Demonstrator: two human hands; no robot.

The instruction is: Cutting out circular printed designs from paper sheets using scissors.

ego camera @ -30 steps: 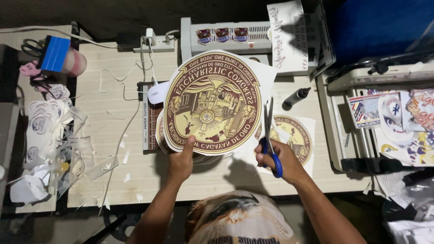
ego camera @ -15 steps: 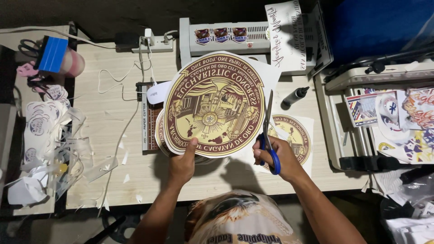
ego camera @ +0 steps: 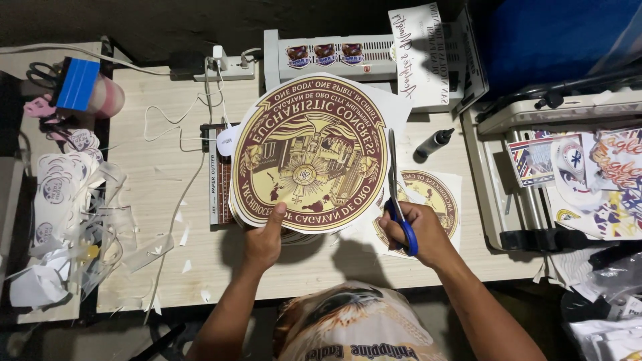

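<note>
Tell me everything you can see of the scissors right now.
The scissors have blue plastic handles and long, slim grey metal blades. The right hand grips the handles, fingers through the loops. The blades point away from the person, running along the right edge of the round maroon-and-gold print, which the left hand holds at its lower edge. How far the blades are parted cannot be told.

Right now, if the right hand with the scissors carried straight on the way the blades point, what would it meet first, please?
The right hand points the scissors up the right edge of the round printed sheet. Straight on, they would first meet that sheet's remaining white margin, then probably the white laminator, though depth is unclear.
</note>
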